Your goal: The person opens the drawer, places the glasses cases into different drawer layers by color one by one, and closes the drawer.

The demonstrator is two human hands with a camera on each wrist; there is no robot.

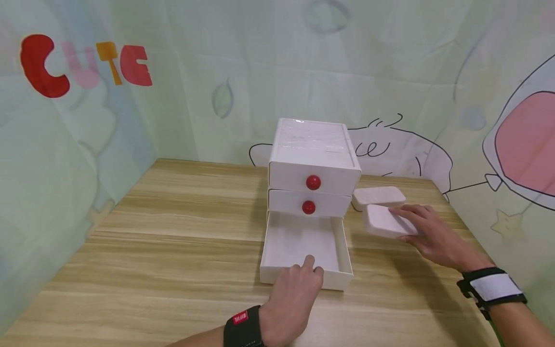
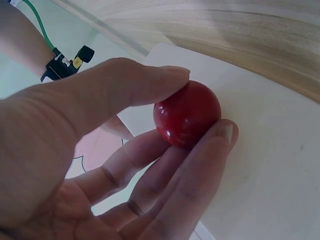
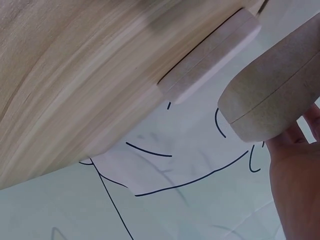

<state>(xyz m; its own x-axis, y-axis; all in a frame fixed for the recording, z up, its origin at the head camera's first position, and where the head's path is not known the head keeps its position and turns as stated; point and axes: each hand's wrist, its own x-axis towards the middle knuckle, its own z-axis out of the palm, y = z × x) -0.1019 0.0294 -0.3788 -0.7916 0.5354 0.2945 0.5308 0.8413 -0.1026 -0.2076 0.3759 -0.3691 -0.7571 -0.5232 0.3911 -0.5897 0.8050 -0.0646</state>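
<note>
"What's the left hand (image 1: 291, 301) doing at the lower middle of the head view?"

"Grasping the red knob (image 2: 187, 115) of the bottom drawer (image 1: 299, 241). The left wrist view shows the thumb (image 2: 125, 82) on one side and the fingertips on the other, so they're parted only by the knob's width."

"And the right hand (image 1: 438, 238)?"

"Right of centre, gripping one end of a white box (image 1: 386, 221). Its fingers are spread about as wide as the box is thick. In the right wrist view the box looks clear of the table (image 1: 173, 270); the hand is partly out of frame there."

"Anything near it?"

"A second box (image 1: 379, 195) on the table just behind, beside the cabinet (image 1: 310, 154)."

"Which step would you call this?"

"I'd judge it a carry: one box up, with the drawer pulled out and steadied by its knob."

"What does the next move call for?"

"Probably a level box, brought leftward high enough to clear the drawer's side wall, with the knob held firmly so the drawer doesn't slide."
</note>
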